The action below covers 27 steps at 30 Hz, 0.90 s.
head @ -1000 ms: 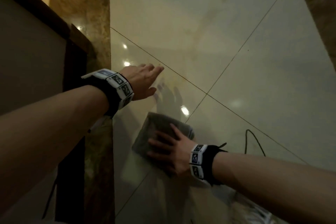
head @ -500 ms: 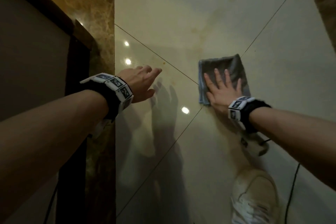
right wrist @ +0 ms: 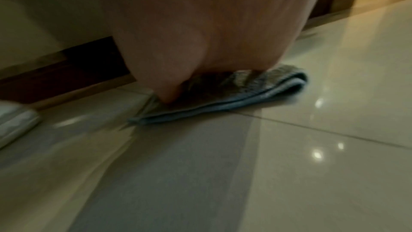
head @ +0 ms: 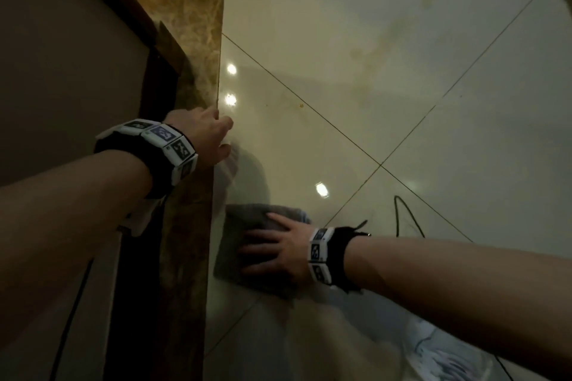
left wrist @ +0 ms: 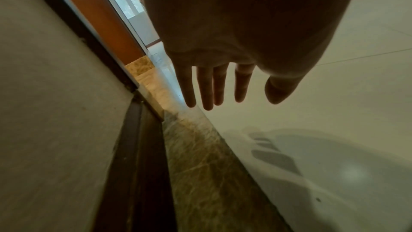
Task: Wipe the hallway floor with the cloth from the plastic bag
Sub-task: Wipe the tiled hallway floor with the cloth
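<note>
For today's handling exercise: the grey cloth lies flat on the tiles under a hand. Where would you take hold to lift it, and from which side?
Pinch the folded edge of the cloth, coming in low from the open floor side. It lies flat, pressed by the right hand, and the marble border blocks the other side.

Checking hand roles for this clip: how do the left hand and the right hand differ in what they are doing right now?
The right hand lies flat on the folded grey cloth, pressing it to the tiled floor; the left hand touches no cloth and holds nothing. The right hand sits nearer the person; the left hand is farther out, over the brown marble border strip. Both have straight fingers and wear a wrist band.
</note>
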Tool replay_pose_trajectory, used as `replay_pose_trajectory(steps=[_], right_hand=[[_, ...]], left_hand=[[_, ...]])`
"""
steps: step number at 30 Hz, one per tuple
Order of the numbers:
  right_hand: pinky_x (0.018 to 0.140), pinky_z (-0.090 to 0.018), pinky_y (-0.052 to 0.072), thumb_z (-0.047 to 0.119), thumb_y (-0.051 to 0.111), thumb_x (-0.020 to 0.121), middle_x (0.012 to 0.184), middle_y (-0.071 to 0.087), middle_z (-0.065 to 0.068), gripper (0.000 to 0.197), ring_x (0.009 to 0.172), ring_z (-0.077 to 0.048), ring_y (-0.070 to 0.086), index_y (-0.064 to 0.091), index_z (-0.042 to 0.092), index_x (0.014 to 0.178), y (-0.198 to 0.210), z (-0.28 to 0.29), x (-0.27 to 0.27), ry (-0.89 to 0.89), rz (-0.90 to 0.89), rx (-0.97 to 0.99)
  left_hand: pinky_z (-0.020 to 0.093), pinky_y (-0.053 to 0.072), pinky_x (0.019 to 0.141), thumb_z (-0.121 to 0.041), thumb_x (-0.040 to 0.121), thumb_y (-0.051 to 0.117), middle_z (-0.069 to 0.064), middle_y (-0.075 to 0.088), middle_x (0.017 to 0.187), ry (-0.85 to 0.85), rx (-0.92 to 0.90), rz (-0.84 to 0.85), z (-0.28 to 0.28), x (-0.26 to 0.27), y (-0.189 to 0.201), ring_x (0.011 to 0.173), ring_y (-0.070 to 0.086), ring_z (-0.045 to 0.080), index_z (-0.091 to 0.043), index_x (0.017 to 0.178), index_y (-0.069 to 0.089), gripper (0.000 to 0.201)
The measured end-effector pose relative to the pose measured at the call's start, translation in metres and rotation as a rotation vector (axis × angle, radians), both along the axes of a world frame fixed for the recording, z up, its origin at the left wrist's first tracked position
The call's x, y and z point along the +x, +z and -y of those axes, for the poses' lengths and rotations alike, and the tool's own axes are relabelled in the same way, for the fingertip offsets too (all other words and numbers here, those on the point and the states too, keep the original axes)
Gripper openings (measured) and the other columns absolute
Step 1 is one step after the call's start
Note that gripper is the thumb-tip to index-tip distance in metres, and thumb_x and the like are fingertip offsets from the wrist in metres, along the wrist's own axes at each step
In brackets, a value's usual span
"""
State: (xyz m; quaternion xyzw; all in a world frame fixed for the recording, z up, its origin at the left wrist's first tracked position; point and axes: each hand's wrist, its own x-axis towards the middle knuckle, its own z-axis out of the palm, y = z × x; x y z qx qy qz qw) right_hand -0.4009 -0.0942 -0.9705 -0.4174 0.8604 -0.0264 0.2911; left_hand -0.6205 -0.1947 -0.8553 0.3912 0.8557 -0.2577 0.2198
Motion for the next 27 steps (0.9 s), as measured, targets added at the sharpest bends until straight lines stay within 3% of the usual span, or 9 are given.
replay_pose_trajectory(steps=[2,7,11,16,19,21,22,24,27], right_hand=[[0.117,-0.063,-0.004,0.05,0.051,0.093,0.164,0.01,0.006,0.071,0.151,-0.027,0.002,0.014,0.044,0.153,0.0,-0.015,-0.024,-0.033,-0.03,-0.025],[0.117,-0.059,-0.011,0.055,0.026,0.101,0.164,-0.012,0.006,0.062,0.15,-0.025,-0.015,-0.004,0.043,0.154,0.008,-0.025,-0.071,-0.419,-0.059,0.055],[0.107,-0.061,-0.022,0.053,0.029,0.1,0.162,-0.023,0.0,0.07,0.147,-0.031,-0.024,-0.015,0.04,0.153,0.01,-0.005,-0.076,-0.502,-0.032,0.128],[0.108,-0.067,-0.021,0.048,0.036,0.099,0.162,-0.022,-0.001,0.072,0.145,-0.035,-0.026,-0.014,0.044,0.151,0.005,0.019,-0.045,-0.198,-0.058,0.082],[0.113,-0.067,-0.01,0.049,0.03,0.098,0.165,-0.002,0.001,0.063,0.149,-0.033,-0.01,0.002,0.045,0.154,0.003,0.007,-0.036,-0.005,-0.071,-0.015],[0.115,-0.066,0.003,0.051,0.024,0.094,0.164,0.014,0.002,0.06,0.15,-0.032,0.005,0.017,0.044,0.153,0.0,-0.012,-0.043,-0.015,-0.076,-0.046],[0.116,-0.065,0.004,0.053,0.02,0.092,0.163,0.016,0.003,0.061,0.15,-0.031,0.006,0.019,0.044,0.153,0.001,-0.025,-0.049,-0.077,-0.063,-0.033],[0.117,-0.061,-0.002,0.059,0.011,0.092,0.164,0.0,0.008,0.062,0.15,-0.027,-0.006,0.008,0.047,0.153,0.001,-0.057,-0.064,-0.29,-0.057,0.002],[0.119,-0.056,-0.007,0.058,0.016,0.099,0.162,-0.018,0.009,0.059,0.148,-0.023,-0.02,-0.012,0.05,0.15,0.005,-0.112,-0.078,-0.633,-0.081,0.097]], left_hand=[[0.039,0.049,0.078,-0.052,0.096,0.043,0.006,0.05,0.134,0.015,0.011,0.002,0.01,-0.002,0.003,0.116,0.055,0.027,-0.025,0.136,0.044,0.048],[0.033,0.045,0.066,-0.052,0.094,0.041,0.006,0.053,0.124,0.037,0.002,0.011,0.036,-0.005,0.003,0.107,0.058,0.026,-0.023,0.125,0.049,0.044],[0.032,0.04,0.064,-0.052,0.095,0.042,0.007,0.051,0.126,0.064,-0.027,0.032,0.053,-0.005,0.001,0.108,0.056,0.026,-0.022,0.128,0.047,0.045],[0.032,0.039,0.063,-0.051,0.095,0.043,0.007,0.051,0.126,0.063,-0.019,0.035,0.062,-0.002,-0.002,0.107,0.056,0.026,-0.022,0.128,0.048,0.044],[0.032,0.04,0.064,-0.051,0.095,0.043,0.007,0.051,0.128,0.051,-0.014,0.032,0.06,-0.002,-0.003,0.109,0.056,0.026,-0.022,0.131,0.046,0.046],[0.032,0.042,0.066,-0.05,0.096,0.043,0.007,0.05,0.13,0.05,-0.005,0.04,0.059,-0.002,-0.005,0.11,0.056,0.026,-0.021,0.132,0.046,0.047],[0.032,0.044,0.066,-0.05,0.096,0.043,0.007,0.05,0.13,0.046,-0.001,0.041,0.058,-0.003,-0.006,0.11,0.056,0.026,-0.021,0.132,0.045,0.047],[0.034,0.047,0.068,-0.051,0.095,0.042,0.007,0.05,0.13,0.036,0.017,0.049,0.053,-0.002,-0.007,0.11,0.056,0.026,-0.021,0.132,0.046,0.048],[0.034,0.05,0.07,-0.052,0.095,0.042,0.006,0.051,0.129,0.022,0.026,0.058,0.049,0.0,-0.011,0.109,0.057,0.025,-0.022,0.132,0.046,0.048]])
